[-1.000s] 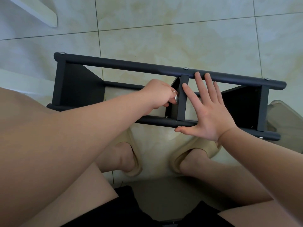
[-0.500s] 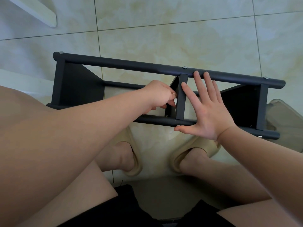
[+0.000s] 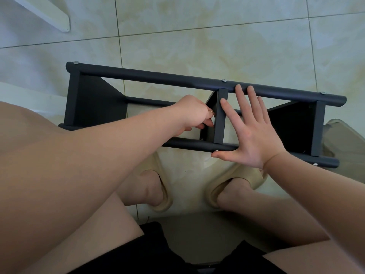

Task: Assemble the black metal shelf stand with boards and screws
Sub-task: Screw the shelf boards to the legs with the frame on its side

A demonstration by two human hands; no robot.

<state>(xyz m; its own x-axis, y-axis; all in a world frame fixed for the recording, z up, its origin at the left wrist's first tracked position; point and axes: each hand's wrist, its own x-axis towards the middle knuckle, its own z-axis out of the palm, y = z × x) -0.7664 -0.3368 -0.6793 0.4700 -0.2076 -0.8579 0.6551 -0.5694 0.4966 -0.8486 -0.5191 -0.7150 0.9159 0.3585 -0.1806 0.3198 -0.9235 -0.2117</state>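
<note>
Shelf stand (image 3: pixel 177 78) on floor (image 3: pixel 197 36), three boards fitted, screws (image 3: pixel 224 80) in. Left hand (image 3: pixel 194 113) curled at middle board (image 3: pixel 220 115), grip unclear; right hand (image 3: pixel 254 135) spread flat, bracing. Probably nearly finished.

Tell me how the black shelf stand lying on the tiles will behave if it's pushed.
Probably stiff: the black shelf stand has rails and boards fixed with screw heads. It would likely slide, not roll or tip, on the glossy tiled floor, since it lies long and low on its side.
</note>
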